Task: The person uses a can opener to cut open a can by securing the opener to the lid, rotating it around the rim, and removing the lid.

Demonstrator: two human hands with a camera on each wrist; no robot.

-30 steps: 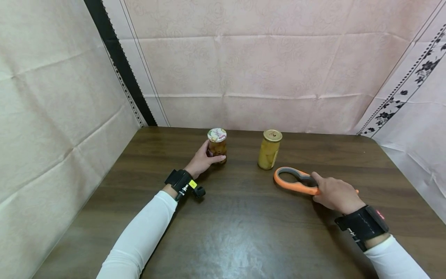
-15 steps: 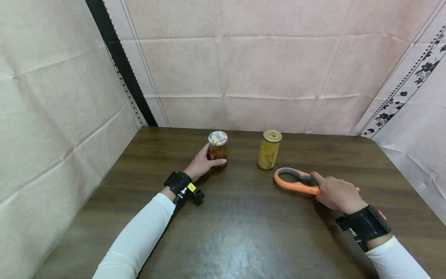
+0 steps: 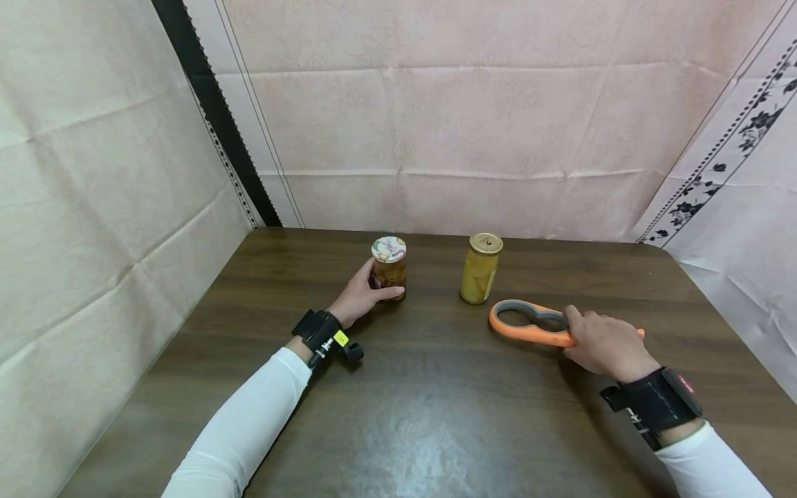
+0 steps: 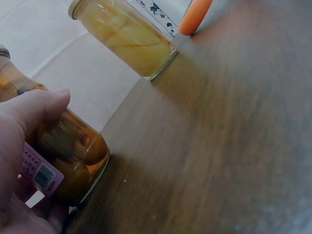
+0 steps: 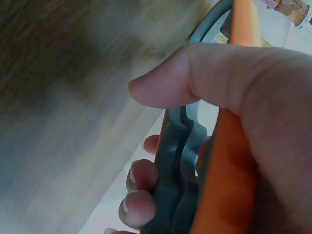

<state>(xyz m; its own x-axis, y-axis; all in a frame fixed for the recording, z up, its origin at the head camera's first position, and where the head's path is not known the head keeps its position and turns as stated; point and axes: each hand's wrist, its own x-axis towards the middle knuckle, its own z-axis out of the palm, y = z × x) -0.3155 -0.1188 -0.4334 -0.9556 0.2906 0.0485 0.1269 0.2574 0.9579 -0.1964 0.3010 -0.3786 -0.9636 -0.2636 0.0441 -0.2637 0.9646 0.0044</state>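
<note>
A short glass jar [image 3: 389,268] of brown preserves with a patterned lid stands on the dark wooden table [image 3: 423,415]; my left hand [image 3: 361,296] grips its side, thumb across the glass [image 4: 68,161]. To its right stands a taller jar [image 3: 481,268] of yellow fruit with a gold lid, also seen as the taller jar [image 4: 126,36] in the left wrist view. My right hand [image 3: 604,342] holds the handle of an orange and grey jar opener [image 3: 529,322], fingers curled round the jar opener [image 5: 190,165]. Its looped end points toward the yellow jar.
Pale pink cloth [image 3: 473,124] hangs behind and beside the table. The table's far edge lies just behind both jars. Bare tabletop stretches between my two arms toward the near edge.
My right hand has closed more firmly round the opener's handle and shifted slightly right. The left hand stays on the short jar, which has barely moved.
</note>
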